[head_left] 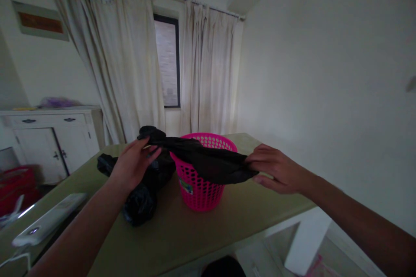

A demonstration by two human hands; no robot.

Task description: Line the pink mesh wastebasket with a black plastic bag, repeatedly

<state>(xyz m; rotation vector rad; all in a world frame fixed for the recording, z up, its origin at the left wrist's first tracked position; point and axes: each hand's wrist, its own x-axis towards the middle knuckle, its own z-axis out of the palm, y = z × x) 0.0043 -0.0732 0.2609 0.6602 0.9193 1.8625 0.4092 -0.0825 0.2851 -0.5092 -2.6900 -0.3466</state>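
Note:
Between my two hands a black plastic bag [214, 162] is stretched out sideways, in front of a pink perforated basket [203, 194]. My left hand [138, 160] pinches the bag's bunched left end. At the other end, my right hand [273, 169] is closed around the plastic. The basket stands upright on the green-topped table [247, 212], and the bag hides part of its rim and front wall. More black plastic bags [139, 205] lie crumpled on the table left of the basket, partly behind my left hand and forearm.
A white power strip [48, 220] with a cord lies at the table's left side. Beyond it are a red container [17, 188] and a white cabinet [39, 147]. Curtains [208, 69] hang behind the table, and a bare wall [318, 73] rises on the right.

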